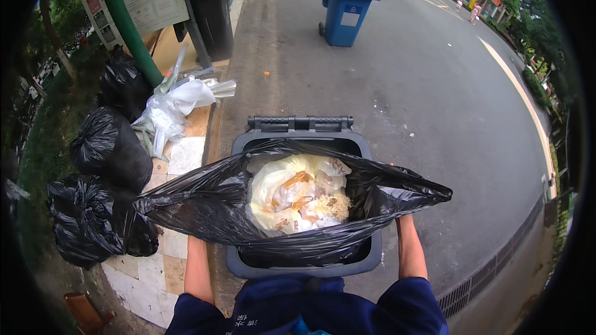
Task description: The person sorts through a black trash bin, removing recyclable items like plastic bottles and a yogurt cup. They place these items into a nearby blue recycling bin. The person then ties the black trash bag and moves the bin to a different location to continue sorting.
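A black plastic garbage bag [200, 223] is stretched wide across the mouth of a dark grey wheeled bin [305, 272] just in front of me. Its two ends are pulled taut to the left and right. Inside lie a pale yellowish plastic bag [265, 190], orange-brown scraps [298, 179] and crumbly beige waste [333, 207]. My left forearm [199, 265] runs under the bag's left end, and the plastic hides that hand. On the other side my right forearm [409, 246] passes beneath the bag; only a fingertip of my right hand [392, 164] shows behind its edge.
Several tied black garbage bags [111, 149] and clear plastic wrapping [172, 107] lie on the tiled pavement [186, 153] at left. Behind them stand a green post [125, 23], a notice board and a black bin [212, 18]. A blue bin [347, 14] stands on the road ahead.
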### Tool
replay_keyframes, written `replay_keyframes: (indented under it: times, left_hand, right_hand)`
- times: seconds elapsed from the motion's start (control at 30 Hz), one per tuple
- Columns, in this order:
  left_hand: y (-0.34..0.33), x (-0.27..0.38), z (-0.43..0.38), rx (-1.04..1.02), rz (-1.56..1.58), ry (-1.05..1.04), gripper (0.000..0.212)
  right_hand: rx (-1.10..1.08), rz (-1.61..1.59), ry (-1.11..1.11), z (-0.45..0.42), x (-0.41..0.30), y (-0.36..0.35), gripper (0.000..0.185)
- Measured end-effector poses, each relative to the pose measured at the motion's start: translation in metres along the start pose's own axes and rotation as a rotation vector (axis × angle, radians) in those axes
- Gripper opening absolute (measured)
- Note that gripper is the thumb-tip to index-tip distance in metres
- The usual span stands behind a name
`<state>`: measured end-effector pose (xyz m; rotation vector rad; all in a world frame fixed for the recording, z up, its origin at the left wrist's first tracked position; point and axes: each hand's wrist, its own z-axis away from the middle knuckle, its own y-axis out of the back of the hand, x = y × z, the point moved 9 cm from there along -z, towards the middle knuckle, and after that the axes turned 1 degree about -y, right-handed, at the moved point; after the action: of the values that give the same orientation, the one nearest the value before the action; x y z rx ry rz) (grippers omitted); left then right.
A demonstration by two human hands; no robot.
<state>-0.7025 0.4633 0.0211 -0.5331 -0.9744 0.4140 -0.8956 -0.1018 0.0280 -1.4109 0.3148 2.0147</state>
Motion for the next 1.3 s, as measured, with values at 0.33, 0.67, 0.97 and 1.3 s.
replay_keyframes:
  times: [0.33,0.67,0.97,1.3]
  left_hand:
    - [-0.074,-0.027,-0.096,0.147,0.195,-0.191,0.025]
    - [-0.106,-0.019,0.019,0.235,0.374,-0.237,0.014]
    - [-0.188,0.089,0.093,0.039,0.212,-0.547,0.008]
    - [-0.106,0.054,0.017,0.084,0.483,-0.323,0.023]
  right_hand:
    - [-0.315,-0.194,0.223,-0.062,0.006,-0.105,0.046]
    - [-0.188,-0.311,-0.037,0.072,0.013,-0.150,0.035]
    - [0.060,-0.516,0.605,0.117,-0.150,-0.109,0.028]
    - [0.293,-0.625,0.411,0.046,-0.091,-0.073,0.012]
